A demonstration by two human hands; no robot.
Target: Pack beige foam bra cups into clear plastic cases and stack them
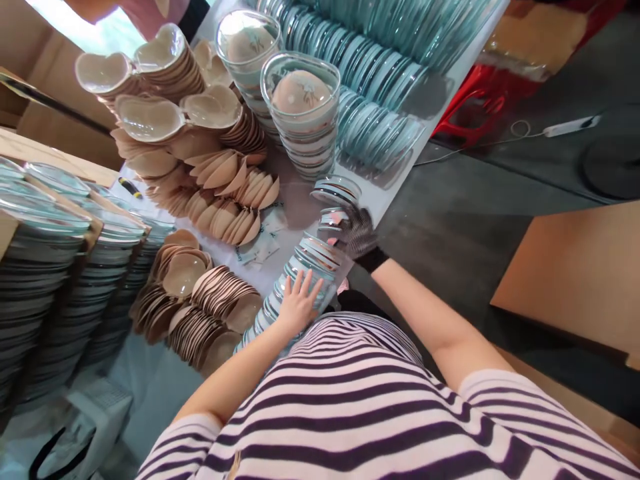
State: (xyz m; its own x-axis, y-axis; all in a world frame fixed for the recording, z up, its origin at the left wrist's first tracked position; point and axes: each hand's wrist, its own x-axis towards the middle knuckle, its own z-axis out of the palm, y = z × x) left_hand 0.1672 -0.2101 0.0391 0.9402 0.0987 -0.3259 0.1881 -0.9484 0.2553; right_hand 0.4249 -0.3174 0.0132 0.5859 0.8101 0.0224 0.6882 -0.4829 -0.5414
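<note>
The bare left hand point(299, 303) lies flat, fingers spread, on a leaning stack of clear lids point(293, 283) at the worktop point(385, 193) edge. The gloved right hand point(354, 232) has its fingers curled round the stack's upper end; tan heart-shaped dishes point(200, 307) lie just left of the left fingers

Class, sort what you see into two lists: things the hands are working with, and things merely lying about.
In hand:
- bare left hand on a leaning stack of clear plastic lids
- gloved right hand gripping its upper end

Lying about:
- beige heart-shaped dishes
- blue-rimmed trays
- white power strip
</note>
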